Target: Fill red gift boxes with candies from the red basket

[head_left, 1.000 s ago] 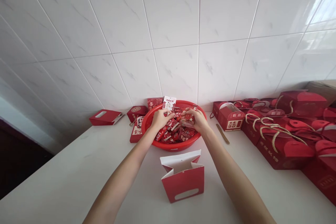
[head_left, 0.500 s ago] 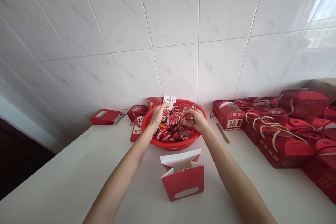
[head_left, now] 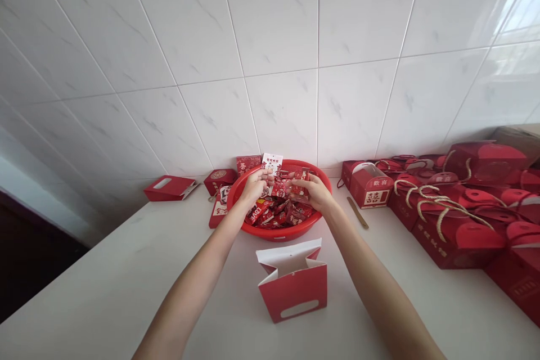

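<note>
Over the red plastic basket point(head_left: 284, 234), both of my hands are among red wrapped candies point(head_left: 280, 214). My left hand point(head_left: 254, 187) is at the basket's left side, its fingers closed at a red-and-white candy packet point(head_left: 278, 187). On the other side my right hand point(head_left: 316, 192) pinches a shiny red candy wrapper point(head_left: 300, 179); its fingertips point inward. Between my forearms a red paper box point(head_left: 293, 287) stands upright on the table, its top unfolded and a white oval on its front.
Several red gift boxes with rope handles point(head_left: 447, 230) crowd the right side. A small house-shaped box point(head_left: 371, 185) and a thin brown strip point(head_left: 358, 214) lie nearer the basket. Leftward are a flat red box point(head_left: 171, 187) and a hexagonal box point(head_left: 220, 180). A tiled wall point(head_left: 278, 112) rises behind.
My left fingers have lowered and curled in toward the packet. My right hand has shifted slightly left and down with the wrapper. The paper box stays where it was.
</note>
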The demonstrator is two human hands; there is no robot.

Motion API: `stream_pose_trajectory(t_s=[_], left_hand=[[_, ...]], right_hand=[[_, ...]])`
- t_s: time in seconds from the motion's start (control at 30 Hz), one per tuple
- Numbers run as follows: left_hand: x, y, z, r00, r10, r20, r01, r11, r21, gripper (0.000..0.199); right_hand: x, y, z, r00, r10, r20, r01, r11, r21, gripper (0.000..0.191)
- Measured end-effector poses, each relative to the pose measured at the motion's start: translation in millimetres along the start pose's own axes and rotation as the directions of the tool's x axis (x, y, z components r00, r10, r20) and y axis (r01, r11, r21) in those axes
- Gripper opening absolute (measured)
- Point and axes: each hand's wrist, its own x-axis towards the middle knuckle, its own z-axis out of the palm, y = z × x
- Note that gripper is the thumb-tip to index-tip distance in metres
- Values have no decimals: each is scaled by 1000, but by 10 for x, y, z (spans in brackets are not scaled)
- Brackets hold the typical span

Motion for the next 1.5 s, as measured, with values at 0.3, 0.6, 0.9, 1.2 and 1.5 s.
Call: stream_pose_trajectory(t_s=[0.3, 0.6, 0.9, 1.2, 1.5], left_hand=[[-38, 73, 16, 957, 282, -68, -288, 951, -109, 39], [-192, 147, 65, 880, 269, 391, -245, 963, -112, 67], [-194, 103, 85, 881, 262, 393, -352, 919, 176, 65], [-90, 109, 30, 921, 372, 114, -362, 712, 602, 25], [-99, 18, 37, 878, 109, 466, -388, 732, 560, 16]], right_hand=[[48, 34, -29, 1000, 8, -12, -8, 1000, 2, 15], [19, 32, 14, 999, 6, 48, -6, 1000, -2, 18], [51, 48, 17, 988, -13, -156, 0, 996, -87, 15], [100, 52, 6, 956, -44, -289, 60, 997, 45, 21], [74, 1, 59, 936, -104, -338, 134, 989, 69, 19]])
